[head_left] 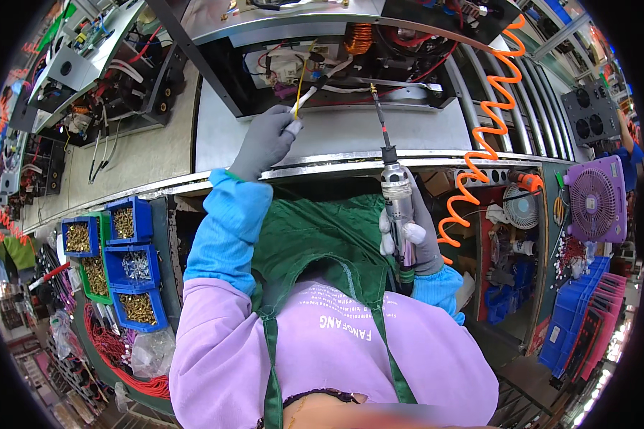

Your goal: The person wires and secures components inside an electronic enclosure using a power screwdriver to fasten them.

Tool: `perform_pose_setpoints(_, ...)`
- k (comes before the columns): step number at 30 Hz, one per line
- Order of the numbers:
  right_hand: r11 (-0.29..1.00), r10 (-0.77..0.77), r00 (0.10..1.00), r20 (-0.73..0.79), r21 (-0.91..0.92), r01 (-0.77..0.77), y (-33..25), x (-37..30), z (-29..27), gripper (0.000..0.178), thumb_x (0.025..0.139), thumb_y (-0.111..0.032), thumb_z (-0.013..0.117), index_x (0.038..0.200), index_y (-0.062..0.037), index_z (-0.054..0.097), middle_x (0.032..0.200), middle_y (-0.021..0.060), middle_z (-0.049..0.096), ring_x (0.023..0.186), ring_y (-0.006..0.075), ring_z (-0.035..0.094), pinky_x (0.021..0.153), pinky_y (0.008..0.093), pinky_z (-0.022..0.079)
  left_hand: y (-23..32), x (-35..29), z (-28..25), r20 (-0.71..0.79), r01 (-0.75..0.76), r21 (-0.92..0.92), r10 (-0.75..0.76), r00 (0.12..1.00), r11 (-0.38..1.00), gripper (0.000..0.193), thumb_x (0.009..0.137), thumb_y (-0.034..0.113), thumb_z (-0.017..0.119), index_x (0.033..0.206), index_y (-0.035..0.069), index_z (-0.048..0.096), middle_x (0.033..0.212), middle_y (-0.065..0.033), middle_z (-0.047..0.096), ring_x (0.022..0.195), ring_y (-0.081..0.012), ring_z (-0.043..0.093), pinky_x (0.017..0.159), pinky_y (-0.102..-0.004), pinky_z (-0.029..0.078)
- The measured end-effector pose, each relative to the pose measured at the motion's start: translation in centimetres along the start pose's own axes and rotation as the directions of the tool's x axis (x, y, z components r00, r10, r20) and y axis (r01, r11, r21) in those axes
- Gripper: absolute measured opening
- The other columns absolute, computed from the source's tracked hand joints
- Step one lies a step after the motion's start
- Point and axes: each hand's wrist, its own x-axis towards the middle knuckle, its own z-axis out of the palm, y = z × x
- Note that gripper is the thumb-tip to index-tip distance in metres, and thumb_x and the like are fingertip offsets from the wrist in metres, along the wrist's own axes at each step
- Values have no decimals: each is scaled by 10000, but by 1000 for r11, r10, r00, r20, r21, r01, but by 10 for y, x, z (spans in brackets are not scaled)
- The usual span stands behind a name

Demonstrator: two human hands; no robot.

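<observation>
My left hand [266,141], in a grey glove, reaches forward and pinches a thin yellow wire [301,77] with a white end that runs up into the open appliance chassis [336,68]. My right hand [415,239], also gloved, grips a silver pneumatic screwdriver [397,189] held upright near my chest. Its long bit [379,118] points up toward the chassis edge and stops short of it. Inside the chassis lie a copper coil [358,37], red and white wires and black parts.
Blue bins [134,266] of brass and silver screws stand at my left. An orange coiled air hose [490,121] hangs at the right. A purple fan [595,200] and stacked blue and pink trays [587,314] are at far right. Another open chassis [107,68] sits on the line to the left.
</observation>
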Motion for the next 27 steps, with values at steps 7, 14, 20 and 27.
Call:
perform_pose_setpoints(7,997,68,997,48,-31,-66,4,8,11,1032,636,-289,701,1471,-163,108,814,134,542,500,161,573,469,279,520,-24,13,9,-29,70,307,-65,997,949,245,889,241,572,919,13,657,895,-138,602,789,-292,592,733,-376,494)
perform_pose_setpoints(14,983,179,982,55,-62,-175,14,5,11,1021,621,-204,661,1475,-166,101,821,133,540,500,164,567,476,281,511,-43,0,20,60,218,-747,-263,963,628,282,923,175,561,1035,-81,604,1024,-102,594,949,-191,600,883,-309,519)
perform_pose_setpoints(20,959,268,960,78,-118,-258,26,6,14,998,643,-161,639,1478,-165,93,884,134,537,518,152,551,484,265,494,-32,2,13,35,266,-462,-282,959,846,307,907,163,588,1108,-69,597,1040,-118,602,924,-177,616,846,-279,530)
perform_pose_setpoints(27,947,272,960,72,-198,-254,28,13,26,1027,648,-279,696,1474,-143,102,844,128,554,491,145,549,460,251,483,-8,16,26,-226,87,-763,-390,893,641,260,889,115,605,1055,-85,592,1017,-129,607,906,-193,624,833,-304,551)
